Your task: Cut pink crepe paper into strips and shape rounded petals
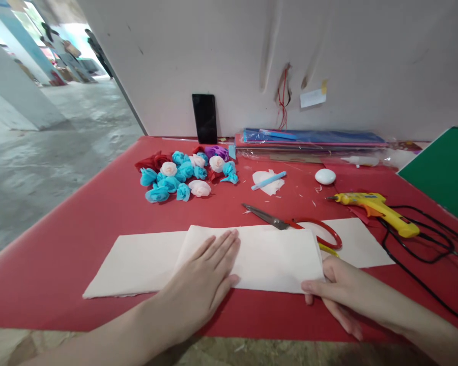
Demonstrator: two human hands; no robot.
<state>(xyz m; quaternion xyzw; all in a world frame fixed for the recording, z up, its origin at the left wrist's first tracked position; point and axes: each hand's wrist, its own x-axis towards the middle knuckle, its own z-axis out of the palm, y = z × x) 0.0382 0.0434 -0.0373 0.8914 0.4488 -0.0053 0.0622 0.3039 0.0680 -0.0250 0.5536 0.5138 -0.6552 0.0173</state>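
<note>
A folded sheet of white crepe-like paper (273, 259) lies across a longer white strip (145, 259) on the red tabletop. My left hand (208, 274) rests flat on the folded sheet, its fingers stretched out. At the sheet's right end, my right hand (338, 290) pinches the edge, thumb on top and fingers partly hidden underneath. Just behind the sheet are scissors (277, 221) with red and yellow handles; the sheet covers part of them. More white paper (361, 244) shows to the right, under the scissors' handles.
Paper flowers (171, 183) in blue, pink, red and purple are heaped at back left. A phone (205, 119) leans on the wall. On the right lie a yellow glue gun (377, 208) with a black cord, a white oval object (325, 176) and a green board (442, 173).
</note>
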